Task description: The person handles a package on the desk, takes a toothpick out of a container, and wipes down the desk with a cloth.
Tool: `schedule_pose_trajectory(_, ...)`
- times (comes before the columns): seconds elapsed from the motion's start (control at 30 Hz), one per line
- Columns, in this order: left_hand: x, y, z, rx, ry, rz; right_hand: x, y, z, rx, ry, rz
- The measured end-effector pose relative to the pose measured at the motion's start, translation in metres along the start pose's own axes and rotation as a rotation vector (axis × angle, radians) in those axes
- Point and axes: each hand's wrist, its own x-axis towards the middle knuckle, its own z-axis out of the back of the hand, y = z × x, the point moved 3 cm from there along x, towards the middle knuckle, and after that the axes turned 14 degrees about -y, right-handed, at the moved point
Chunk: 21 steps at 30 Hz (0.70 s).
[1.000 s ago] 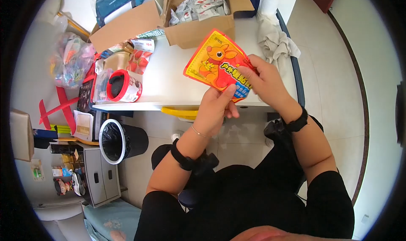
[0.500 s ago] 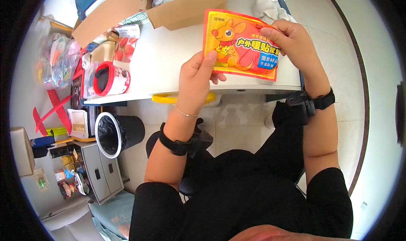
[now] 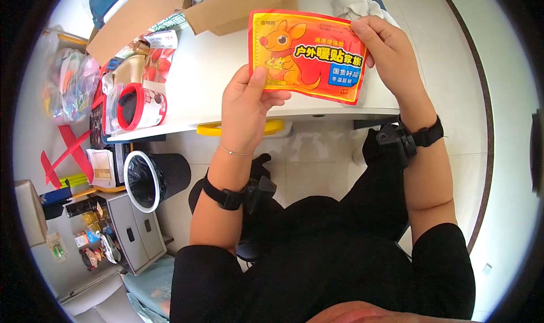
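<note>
Red-and-yellow film wraps a flat, kangaroo-printed packet (image 3: 309, 56), held aloft over the near part of a white table (image 3: 207, 87), its printed face turned up to me as I watch from afar. At its lower left, the left hand (image 3: 245, 98) pinches the edge, thumb on the front, other fingers curled loosely behind and below. At its upper right, the right hand (image 3: 395, 53) grips the corner, thumb and fingers drawn nearly together with the packet's edge between them. I judge it light and pliable, its glossy skin apt to slip or crease; I would hold it by the flat borders at both sides, sparing the middle, whose filling I cannot make out. Around it, from my left, a clear bag (image 3: 73, 85) bulges with coloured items beside the table, a red-rimmed tub (image 3: 152, 108) sits near the table's left end, just beside a strawberry-printed pouch (image 3: 161, 64), and a dark bin (image 3: 174, 176) stands below the table's edge. An open cardboard box (image 3: 241, 10) rises just behind the packet, the closest obstacle I find; a crumpled white cloth (image 3: 352, 2) lies beyond the right hand.
</note>
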Motion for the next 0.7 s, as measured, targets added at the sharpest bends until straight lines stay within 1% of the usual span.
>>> schedule_pose_trajectory(0.03, 0.001, 0.001, 0.002, 0.0, -0.003, -0.003, 0.0, -0.001, 0.0, -0.009, -0.01, 0.027)
schedule_pose_trajectory(0.17, 0.0, 0.001, 0.002, -0.005, -0.041, -0.024, -0.003, 0.005, -0.001, -0.044, -0.029, -0.018)
schedule_pose_trajectory(0.23, -0.001, -0.002, 0.002, 0.106, -0.076, -0.103, -0.006, 0.008, -0.004, 0.014, -0.126, -0.109)
schedule_pose_trajectory(0.27, -0.002, -0.002, 0.002, 0.12, -0.114, -0.097, -0.002, -0.01, 0.0, 0.081, -0.071, -0.27)
schedule_pose_trajectory(0.33, 0.001, 0.001, 0.005, -0.01, -0.128, -0.068, -0.005, -0.011, -0.011, 0.457, 0.044, -0.342)
schedule_pose_trajectory(0.37, 0.004, 0.001, 0.008, -0.009, -0.163, -0.092, -0.013, -0.005, -0.021, 0.474, 0.082, -0.335)
schedule_pose_trajectory(0.43, 0.009, 0.003, 0.011, -0.128, -0.125, 0.025, -0.031, 0.003, -0.038, 0.41, 0.119, -0.468)
schedule_pose_trajectory(0.47, 0.01, 0.001, 0.012, -0.132, -0.144, 0.01, -0.03, -0.009, -0.036, 0.324, 0.284, -0.39)
schedule_pose_trajectory(0.53, 0.012, -0.005, 0.011, 0.108, -0.11, -0.003, -0.033, -0.001, -0.042, 0.344, 0.245, -0.427)
schedule_pose_trajectory(0.57, 0.02, -0.005, 0.016, 0.265, -0.081, -0.045, -0.032, -0.003, -0.041, 0.343, 0.261, -0.421)
schedule_pose_trajectory(0.6, 0.028, -0.003, 0.022, 0.26, -0.095, -0.053, -0.029, -0.011, -0.037, 0.234, 0.246, -0.357)
schedule_pose_trajectory(0.63, 0.036, -0.007, 0.029, 0.737, -0.158, -0.391, -0.026, -0.013, -0.036, 0.126, 0.226, -0.291)
schedule_pose_trajectory(0.67, 0.041, -0.01, 0.032, 1.217, -0.22, -0.727, -0.027, -0.011, -0.038, 0.13, 0.238, -0.282)
schedule_pose_trajectory(0.7, 0.048, -0.009, 0.04, 1.22, -0.232, -0.732, -0.028, -0.008, -0.037, -0.021, 0.172, -0.181)
